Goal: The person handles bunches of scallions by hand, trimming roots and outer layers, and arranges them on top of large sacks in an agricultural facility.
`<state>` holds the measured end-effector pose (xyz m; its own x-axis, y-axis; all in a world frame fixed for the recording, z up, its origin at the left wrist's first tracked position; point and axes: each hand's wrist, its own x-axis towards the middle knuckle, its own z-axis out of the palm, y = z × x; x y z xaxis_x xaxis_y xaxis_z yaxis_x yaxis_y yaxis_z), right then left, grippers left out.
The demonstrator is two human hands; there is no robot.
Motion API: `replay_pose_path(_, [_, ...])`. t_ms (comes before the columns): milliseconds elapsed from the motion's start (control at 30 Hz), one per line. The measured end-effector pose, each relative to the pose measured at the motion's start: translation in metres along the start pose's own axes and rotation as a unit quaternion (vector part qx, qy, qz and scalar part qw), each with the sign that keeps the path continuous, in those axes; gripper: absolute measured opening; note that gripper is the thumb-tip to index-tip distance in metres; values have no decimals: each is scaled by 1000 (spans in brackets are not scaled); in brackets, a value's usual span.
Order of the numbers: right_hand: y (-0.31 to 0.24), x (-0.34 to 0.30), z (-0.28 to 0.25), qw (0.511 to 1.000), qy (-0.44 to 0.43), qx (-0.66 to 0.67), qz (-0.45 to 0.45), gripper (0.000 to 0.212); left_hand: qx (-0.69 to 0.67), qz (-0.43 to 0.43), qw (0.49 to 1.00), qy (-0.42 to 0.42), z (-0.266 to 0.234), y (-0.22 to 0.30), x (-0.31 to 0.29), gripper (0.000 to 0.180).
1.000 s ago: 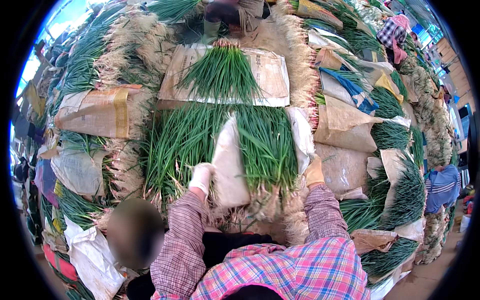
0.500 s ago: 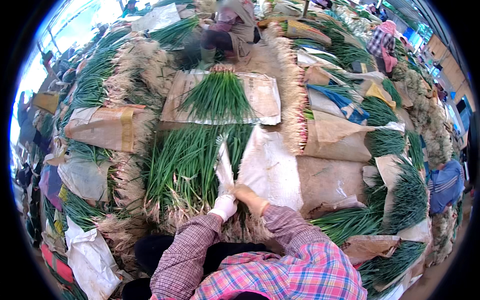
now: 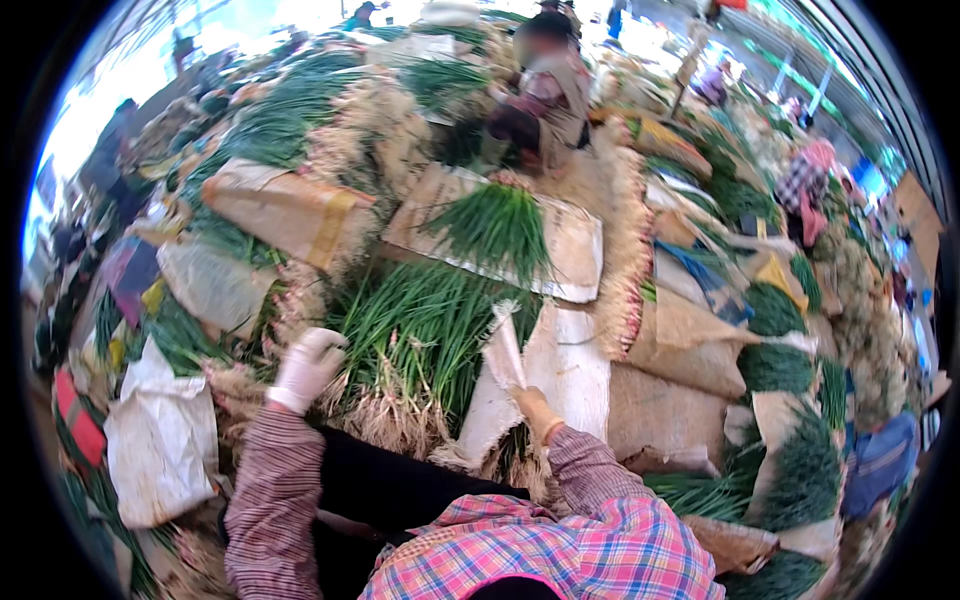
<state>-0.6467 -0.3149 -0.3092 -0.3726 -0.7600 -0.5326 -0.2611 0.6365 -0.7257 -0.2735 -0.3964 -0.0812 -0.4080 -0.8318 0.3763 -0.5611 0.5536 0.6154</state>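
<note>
My left hand (image 3: 308,370), in a white glove, is over the left edge of a pile of spring onions (image 3: 425,335). Its fingers are loosely curled and apart, with nothing visible in them. The pile has long green leaves pointing away and pale roots toward me. In a tan glove, my right hand (image 3: 537,408) is closed on a narrow, folded strip of white woven sacking (image 3: 505,350) with a frayed far end. The strip stands up beside the pile's right side. A white sack sheet (image 3: 582,365) lies just right of it.
Beyond the pile, a bunch of spring onions (image 3: 492,225) rests on a flattened sack (image 3: 575,250). A person (image 3: 545,100) sits behind it. Rows of root ends (image 3: 628,230) run along the right. A crumpled white sack (image 3: 160,440) lies at left.
My left hand has left the sacking strip and moved left to the pile's edge. The right hand still grips the strip. The whole view has shifted and tilted.
</note>
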Motion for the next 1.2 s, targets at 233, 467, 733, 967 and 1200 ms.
replay_pose_path(233, [-20, -31, -48, 943, 35, 320, -89, 42, 7, -223, 962, 160, -140, -98, -150, 6])
replay_pose_path(467, [-25, -57, -166, 882, 214, 390, -155, 42, -44, -258, 964, 40, -124, -165, -188, 10])
replay_pose_path(733, [-36, -107, -233, 870, 306, 328, -203, 33, -86, -367, 926, 9, -142, -154, -212, 10])
replay_pose_path(967, [-4, -103, -292, 870, 393, 292, -55, 39, -215, -426, 879, 25, -177, -184, -253, 10])
replay_pose_path(1200, [102, -23, -343, 846, 443, 296, 17, 46, -81, -451, 887, 61, -199, -201, -282, 9])
